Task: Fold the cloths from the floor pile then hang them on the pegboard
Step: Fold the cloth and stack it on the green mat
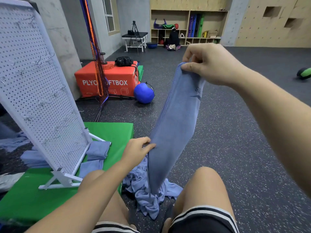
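Folding's underway: right hand [208, 64] pinches the cloth's [176, 123] top corner up high, left hand [138, 148] grips its side edge above the pile [148, 190] (pegboard [38, 91] just left). Next, probably bring the corners together.

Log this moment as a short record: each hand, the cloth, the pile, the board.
right hand: raised, pinches the top end of the blue cloth
left hand: lower, pinches the same cloth's side edge
blue cloth: hangs long, lower end reaching the floor pile
floor pile: crumpled, between the knees
pegboard: stands tilted on a green mat, folded cloths at its foot
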